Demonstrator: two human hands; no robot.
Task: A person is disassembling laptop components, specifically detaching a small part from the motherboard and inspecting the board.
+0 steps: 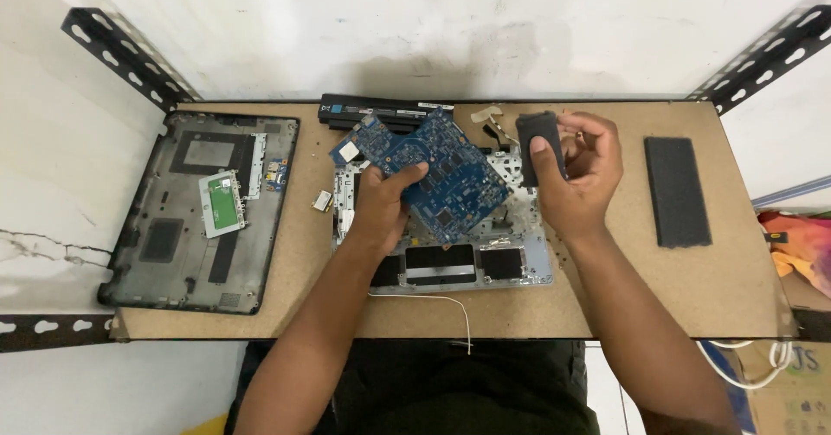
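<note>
while your left hand [381, 199] pinches the blue circuit board [433, 175] above the open laptop chassis [519, 262], keep it tilted by its edge; your right hand [582, 171] grips a small black part [541, 145], and beyond both lies the black battery [363, 110].

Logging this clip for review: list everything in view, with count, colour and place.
circuit board: 1, blue, held over the laptop frame
small pad: 1, black, in right hand
laptop frame: 1, silver, table centre
bottom cover: 1, dark grey, table left
battery: 1, black, back edge
foam strip: 1, dark grey, table right
small chip: 1, pale, beside the frame
table: 1, brown board
left hand: grips the board
right hand: grips the pad
</note>
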